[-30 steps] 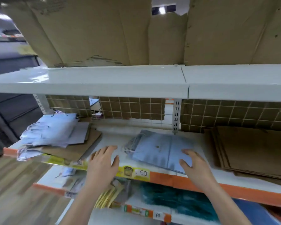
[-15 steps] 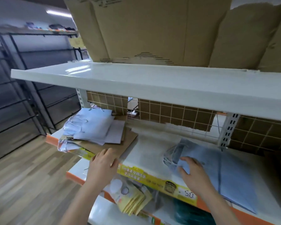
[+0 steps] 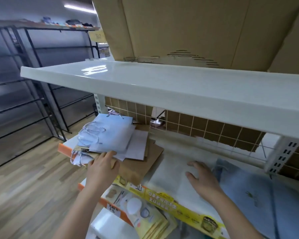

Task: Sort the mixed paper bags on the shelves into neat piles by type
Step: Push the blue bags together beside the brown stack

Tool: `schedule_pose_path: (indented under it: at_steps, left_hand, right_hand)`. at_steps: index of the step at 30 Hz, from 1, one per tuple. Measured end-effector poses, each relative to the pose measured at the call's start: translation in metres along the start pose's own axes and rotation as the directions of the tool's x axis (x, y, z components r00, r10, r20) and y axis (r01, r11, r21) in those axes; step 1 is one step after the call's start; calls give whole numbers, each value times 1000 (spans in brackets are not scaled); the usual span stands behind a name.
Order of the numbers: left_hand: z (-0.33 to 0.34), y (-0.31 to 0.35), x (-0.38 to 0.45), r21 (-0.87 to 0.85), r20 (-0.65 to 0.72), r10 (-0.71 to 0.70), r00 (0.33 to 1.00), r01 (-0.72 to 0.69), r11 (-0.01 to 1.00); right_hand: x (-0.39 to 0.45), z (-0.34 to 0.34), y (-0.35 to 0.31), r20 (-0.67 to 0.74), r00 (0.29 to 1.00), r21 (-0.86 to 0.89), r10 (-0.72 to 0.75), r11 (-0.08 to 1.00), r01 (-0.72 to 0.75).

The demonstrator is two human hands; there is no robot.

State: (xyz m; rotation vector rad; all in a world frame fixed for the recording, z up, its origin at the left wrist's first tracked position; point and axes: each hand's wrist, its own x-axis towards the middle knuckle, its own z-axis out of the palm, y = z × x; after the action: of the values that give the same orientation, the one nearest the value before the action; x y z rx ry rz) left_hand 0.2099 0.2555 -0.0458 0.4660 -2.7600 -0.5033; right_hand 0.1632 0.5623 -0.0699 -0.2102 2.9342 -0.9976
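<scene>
A mixed pile lies at the left end of the middle shelf (image 3: 176, 152): pale blue bags with striped rope handles (image 3: 109, 133) and white paper (image 3: 138, 147) on top of flat brown paper bags (image 3: 138, 164). My left hand (image 3: 102, 168) reaches onto this pile, fingers straight, fingertips touching the bottom edge of the blue and white bags. A flat blue-grey bag (image 3: 259, 197) lies on the shelf to the right. My right hand (image 3: 202, 180) hovers over or rests on the bare shelf just left of it, fingers spread and holding nothing.
A white shelf (image 3: 145, 83) overhangs close above, loaded with brown cardboard (image 3: 179, 28). A wire grid (image 3: 197, 125) backs the middle shelf. The shelf below holds yellow packets (image 3: 145, 216). Black empty racks (image 3: 33, 83) and wood floor lie to the left.
My view swung left. My left hand moved from the shelf's front edge onto the mixed pile. My right hand came off the blue-grey bag and now sits left of it.
</scene>
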Motion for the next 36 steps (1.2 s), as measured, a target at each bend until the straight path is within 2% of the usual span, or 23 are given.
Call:
schedule_pose_path:
  at_steps: [4, 8, 12, 17, 19, 21, 24, 27, 31, 36]
  left_hand:
    - [5, -24, 41, 45, -22, -65, 998, 66, 997]
    - [10, -50, 86, 132, 25, -157, 987, 152, 979]
    - [20, -66, 124, 216, 96, -185, 978, 161, 963]
    - [34, -78, 151, 135, 160, -198, 967, 177, 975]
    - [32, -80, 158, 20, 188, -175, 966, 174, 984]
    - [29, -87, 168, -216, 224, -129, 966, 178, 960]
    - [16, -101, 183, -504, 243, -7, 970, 133, 853]
    - [-6, -116, 191, -702, 278, 46, 959, 170, 692]
    - [-26, -140, 200, -827, 398, 116, 910, 301, 475]
    - [-34, -159, 203, -800, 523, 179, 833, 407, 441]
  right_hand:
    - [19, 21, -22, -35, 999, -1, 20, 1000, -20]
    - [33, 49, -47, -49, 995, -1, 88, 996, -88]
    - [42, 72, -71, -80, 986, -21, 146, 989, -148]
    - [46, 93, -97, -120, 972, -15, 201, 979, -204]
    - [46, 99, -104, -139, 964, -30, 228, 972, -234]
    - [47, 105, -111, -149, 955, -32, 256, 964, -264]
    - [55, 112, -123, -182, 937, -21, 299, 951, -308]
    - [70, 121, -139, -212, 918, -17, 336, 938, -347]
    - [88, 136, -162, -222, 877, 14, 427, 900, -435]
    - [101, 140, -180, -292, 823, 50, 487, 867, -495]
